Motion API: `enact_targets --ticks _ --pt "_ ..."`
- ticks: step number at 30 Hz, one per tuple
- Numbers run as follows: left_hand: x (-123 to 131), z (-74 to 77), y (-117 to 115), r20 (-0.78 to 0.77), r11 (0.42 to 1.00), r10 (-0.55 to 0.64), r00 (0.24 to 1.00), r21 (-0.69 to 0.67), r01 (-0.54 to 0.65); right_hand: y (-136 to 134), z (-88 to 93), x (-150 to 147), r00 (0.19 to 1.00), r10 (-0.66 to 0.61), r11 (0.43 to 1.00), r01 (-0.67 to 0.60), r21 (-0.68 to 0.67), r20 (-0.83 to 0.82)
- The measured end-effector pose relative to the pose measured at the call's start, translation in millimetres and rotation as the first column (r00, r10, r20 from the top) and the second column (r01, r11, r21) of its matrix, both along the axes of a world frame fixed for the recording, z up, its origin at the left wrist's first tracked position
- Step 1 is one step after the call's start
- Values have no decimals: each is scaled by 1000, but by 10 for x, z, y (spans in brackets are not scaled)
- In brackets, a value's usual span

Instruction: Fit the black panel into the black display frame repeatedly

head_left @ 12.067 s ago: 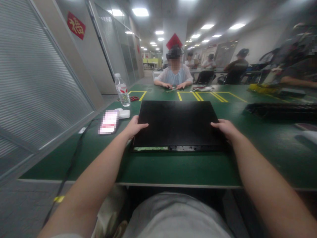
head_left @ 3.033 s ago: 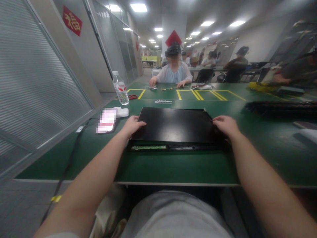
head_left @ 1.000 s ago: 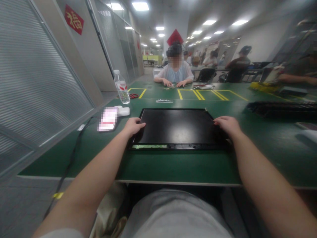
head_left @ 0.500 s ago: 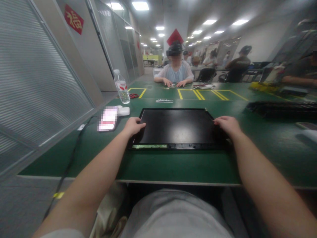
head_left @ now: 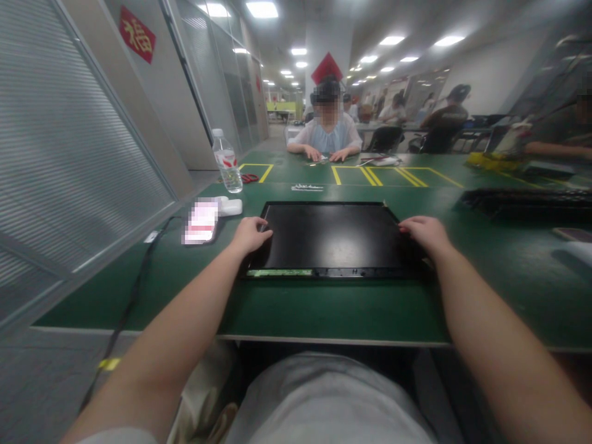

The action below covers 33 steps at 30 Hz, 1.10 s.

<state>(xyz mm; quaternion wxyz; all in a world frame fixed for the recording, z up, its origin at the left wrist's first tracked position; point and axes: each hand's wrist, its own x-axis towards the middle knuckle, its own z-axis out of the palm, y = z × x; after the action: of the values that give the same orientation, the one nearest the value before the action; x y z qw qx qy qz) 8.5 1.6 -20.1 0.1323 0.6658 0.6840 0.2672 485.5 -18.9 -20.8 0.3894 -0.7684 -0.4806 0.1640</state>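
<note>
- Black panel [head_left: 328, 237] flat on bench [head_left: 333, 311], between the hands; green strip [head_left: 280, 272] along its near edge, left part.
- Left hand [head_left: 248, 235] at panel's left edge, thumb and fingers slightly parted; right hand [head_left: 428, 234] at right edge, fingertips bunched there. Hands well apart; both touching, firm clamp or light touch: can't tell.
- Hands cover bits of both side edges.
- Left of left hand: phone [head_left: 201, 221], screen blurred, white case [head_left: 232, 206] just beside; bottle [head_left: 227, 163] upright behind, red-handled scissors [head_left: 250, 179] near it.
- Small pale strip [head_left: 308, 188] just past panel's far edge.
- Long dark object [head_left: 536, 202] off right, well apart.
- Cable [head_left: 139, 283] crosses bench's left side.
- Person [head_left: 326, 132] opposite, hands on bench.
</note>
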Motion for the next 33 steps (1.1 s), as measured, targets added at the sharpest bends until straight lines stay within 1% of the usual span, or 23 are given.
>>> enact_targets --ticks 6,10,13,16,21,24,28,30,33 --pt "-12 43 -21 -30 998 -57 998 -22 57 -4 2 5 1000 -7 1000 7 5 14" --pt "-108 88 -16 -26 994 -91 996 -65 89 4 -12 -3 1000 -10 1000 10 1 30" --pt "-163 119 -19 -25 985 -146 989 -100 143 17 -27 -15 999 -11 1000 11 -12 41" --pt "-142 127 -48 -45 974 -201 979 -112 195 31 -41 -21 998 -3 1000 4 -17 58" --pt "-39 141 -126 -96 957 -287 953 -79 281 34 -50 -30 996 9 1000 -8 -18 86" --pt "-4 175 -166 -100 912 -409 907 -89 401 18 -43 -46 995 16 1000 -14 -23 103" --pt "47 206 -206 -84 800 -599 797 -109 590 -8 -31 -71 992 19 1000 -16 -26 127" --pt "80 213 -223 -67 764 -644 762 -108 636 -14 -26 -79 991 22 999 -18 -29 135" --pt "122 223 -247 -48 730 -683 729 -99 677 -14 -20 -80 989 26 999 -22 -34 144"
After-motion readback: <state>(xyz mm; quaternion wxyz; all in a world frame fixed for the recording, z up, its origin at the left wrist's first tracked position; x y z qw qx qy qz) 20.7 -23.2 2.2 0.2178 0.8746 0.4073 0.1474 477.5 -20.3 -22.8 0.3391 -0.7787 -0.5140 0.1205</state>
